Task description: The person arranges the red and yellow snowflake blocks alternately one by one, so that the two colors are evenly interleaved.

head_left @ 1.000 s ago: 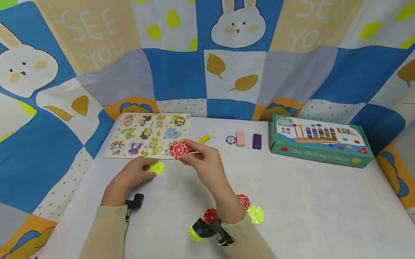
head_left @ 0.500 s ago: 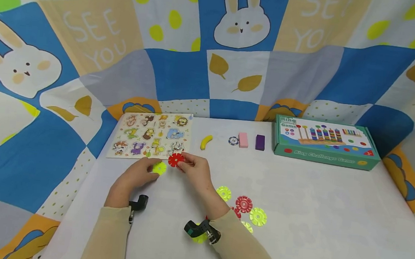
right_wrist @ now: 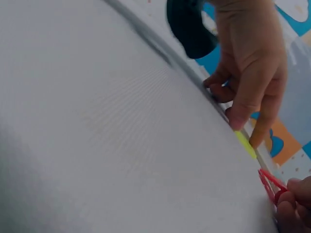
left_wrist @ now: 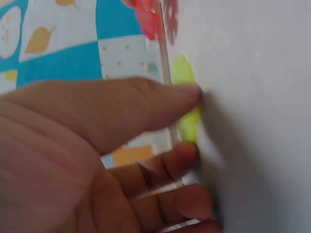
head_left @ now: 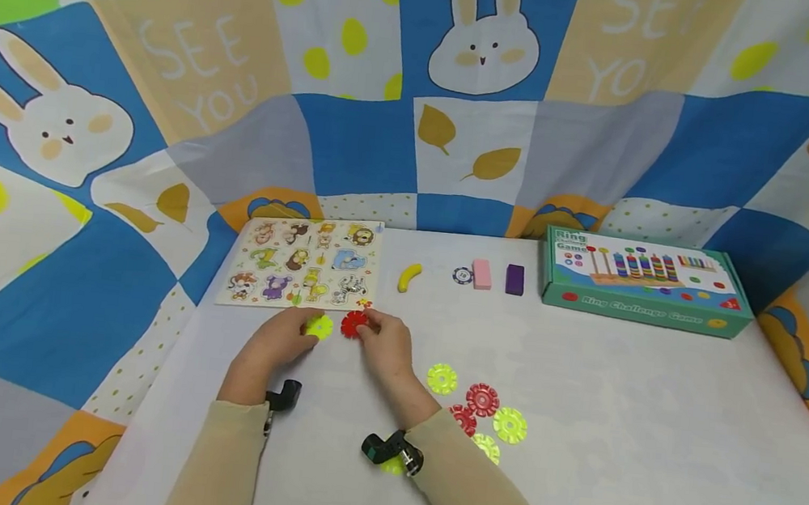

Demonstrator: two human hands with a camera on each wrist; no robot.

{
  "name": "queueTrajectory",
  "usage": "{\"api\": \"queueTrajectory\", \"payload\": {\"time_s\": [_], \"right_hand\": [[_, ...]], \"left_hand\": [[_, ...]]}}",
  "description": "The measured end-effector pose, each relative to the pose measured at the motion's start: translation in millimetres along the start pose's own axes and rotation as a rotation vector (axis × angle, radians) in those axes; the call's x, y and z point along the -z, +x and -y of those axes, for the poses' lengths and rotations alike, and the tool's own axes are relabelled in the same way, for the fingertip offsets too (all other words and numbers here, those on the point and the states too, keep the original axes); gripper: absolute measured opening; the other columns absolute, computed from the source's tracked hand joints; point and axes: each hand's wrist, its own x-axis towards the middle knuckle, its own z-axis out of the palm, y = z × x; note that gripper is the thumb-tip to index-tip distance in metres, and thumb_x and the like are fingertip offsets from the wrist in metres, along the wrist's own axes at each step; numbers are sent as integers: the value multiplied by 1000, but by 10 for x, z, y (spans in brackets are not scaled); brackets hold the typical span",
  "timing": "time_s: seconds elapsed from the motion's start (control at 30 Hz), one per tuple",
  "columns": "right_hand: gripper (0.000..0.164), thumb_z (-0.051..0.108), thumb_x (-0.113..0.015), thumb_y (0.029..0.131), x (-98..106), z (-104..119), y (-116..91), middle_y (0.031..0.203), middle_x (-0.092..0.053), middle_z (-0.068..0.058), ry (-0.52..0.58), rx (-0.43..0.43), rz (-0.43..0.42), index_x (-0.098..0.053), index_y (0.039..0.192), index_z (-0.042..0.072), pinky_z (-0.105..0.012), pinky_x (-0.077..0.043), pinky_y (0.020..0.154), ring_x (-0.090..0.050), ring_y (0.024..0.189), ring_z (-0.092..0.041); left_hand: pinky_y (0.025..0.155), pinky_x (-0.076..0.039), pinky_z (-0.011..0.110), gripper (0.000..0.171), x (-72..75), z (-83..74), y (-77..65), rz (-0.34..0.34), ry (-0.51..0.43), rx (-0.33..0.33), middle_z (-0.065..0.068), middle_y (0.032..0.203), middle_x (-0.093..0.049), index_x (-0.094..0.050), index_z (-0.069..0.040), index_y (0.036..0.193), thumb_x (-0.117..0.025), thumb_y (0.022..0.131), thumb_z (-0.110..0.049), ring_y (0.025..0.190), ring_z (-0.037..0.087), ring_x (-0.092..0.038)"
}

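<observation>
Thumb and forefinger of my left hand [head_left: 280, 342] hold a yellow-green notched plastic disc [head_left: 320, 326] at its edges, just in front of the sticker board. In the left wrist view, the thumb crosses in front of this yellow-green disc [left_wrist: 182, 70]. To its right, my right hand [head_left: 389, 350] pinches a red notched disc [head_left: 351, 325] by its right side. The right wrist view shows the red disc [right_wrist: 265, 178] slightly tilted, close over the white table, a small gap from the yellow-green one.
Several loose red and yellow-green discs [head_left: 482, 400] lie beside the right forearm, one partly under the wrist camera. Behind the hands is an animal picture board [head_left: 225, 294]. Farther back are a yellow banana-shaped piece [head_left: 408, 277], pink block [head_left: 482, 275], purple block [head_left: 515, 280] and green game box [head_left: 648, 308].
My right hand has lowered the red disc from over the board's corner down beside the yellow-green disc. The left hand stays on its disc. The head view has shifted slightly.
</observation>
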Motion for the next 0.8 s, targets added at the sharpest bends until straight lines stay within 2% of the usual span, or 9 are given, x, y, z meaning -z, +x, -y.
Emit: {"api": "queueTrajectory", "payload": {"time_s": [0.1, 0.17, 0.3, 0.43, 0.63, 0.8], "right_hand": [[35, 14, -66, 88, -20, -26, -16, 104, -67, -2, -60, 42, 2, -64, 122, 7, -31, -49, 84, -58, 94, -14], [35, 11, -64, 88, -26, -25, -26, 104, -66, -3, -84, 66, 7, -64, 122, 6, -31, -49, 81, -58, 91, -15], [34, 8, -61, 87, -22, -24, -35, 102, -60, -4, -151, 98, 20, -64, 120, 4, -27, -49, 75, -54, 89, -15], [35, 6, -59, 86, -1, -11, -54, 102, -54, -6, -189, 97, 61, -63, 120, 1, -25, -48, 73, -52, 89, -15], [39, 2, -55, 85, 53, 46, -84, 109, -60, -10, -196, 113, 90, -61, 123, 0, -31, -48, 83, -56, 99, -18], [41, 1, -54, 85, 83, 74, -101, 118, -61, -11, -160, 121, 109, -59, 126, 0, -31, -48, 82, -56, 98, -17]], "left_hand": [[97, -37, 51, 52, -10, -64, -51, -27, 36, -6, 12, 126, -56, -50, -12, 137, -66, 88, -18, 111, 30, -50], [100, -34, 53, 51, -8, -103, -76, -50, 53, -10, 14, 133, -52, -51, -10, 136, -66, 88, -17, 120, 33, -47], [100, -34, 53, 49, -24, -147, -79, -75, 63, -14, 14, 133, -53, -53, -10, 134, -67, 87, -18, 123, 36, -45], [99, -35, 53, 48, -72, -155, -40, -81, 48, -45, 13, 131, -55, -55, -11, 132, -67, 87, -19, 122, 35, -47], [98, -37, 50, 53, -145, -236, 12, -118, -29, -118, 10, 130, -56, -55, -15, 133, -71, 85, -30, 120, 31, -49], [100, -36, 50, 56, -204, -275, 27, -109, -62, -127, 10, 131, -55, -54, -16, 134, -72, 83, -32, 122, 32, -47]]}}
